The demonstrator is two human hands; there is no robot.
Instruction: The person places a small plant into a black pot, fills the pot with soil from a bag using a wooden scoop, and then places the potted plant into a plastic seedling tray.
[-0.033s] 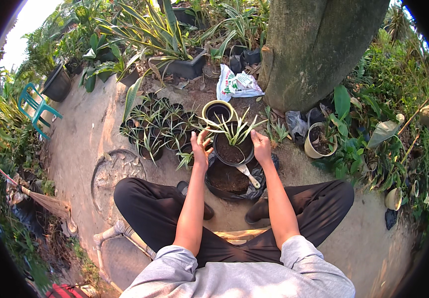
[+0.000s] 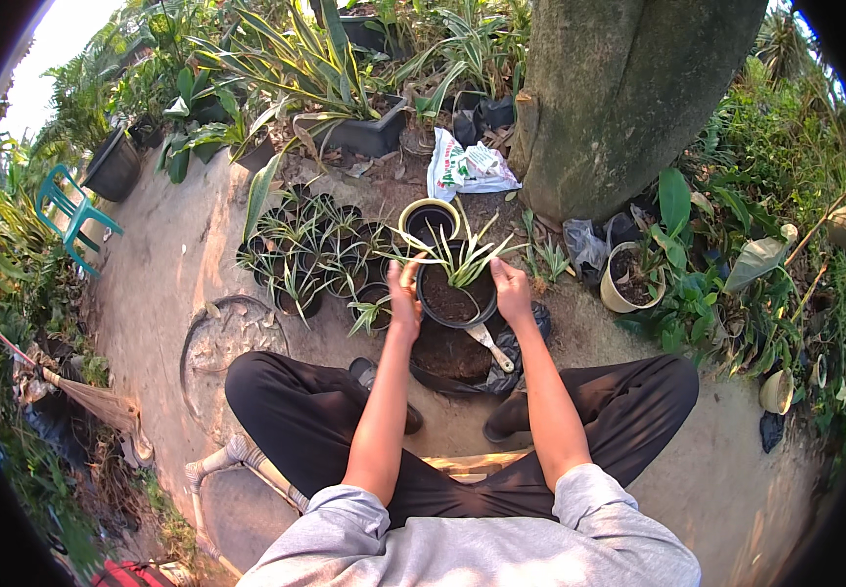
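A round black plant pot [image 2: 457, 311] of dark soil, holding a striped spider-like plant [image 2: 461, 262], is between my hands. My left hand [image 2: 404, 301] presses against its left side, fingers up along the rim. The right rim is gripped by my right hand [image 2: 512, 292], thumb near the leaves. Just below the pot lies an open black plastic bag [image 2: 462, 388] with soil [image 2: 445, 354] in it. A trowel [image 2: 491, 349] with a pale handle slants over the bag; its blade end is hidden by the pot.
Beyond the pot stands a cream-rimmed bucket [image 2: 430, 217] with a dark inside. Several small potted plants [image 2: 315, 249] cluster to the left. A white printed sack [image 2: 472, 168] lies by a thick tree trunk [image 2: 628, 108]. At right is a cream pot [image 2: 628, 279]; a green chair [image 2: 75, 215] stands far left.
My left hand has gone from spread fingers beside the pot to lying against its side. The pot and my right hand have shifted slightly left; the trowel stays put.
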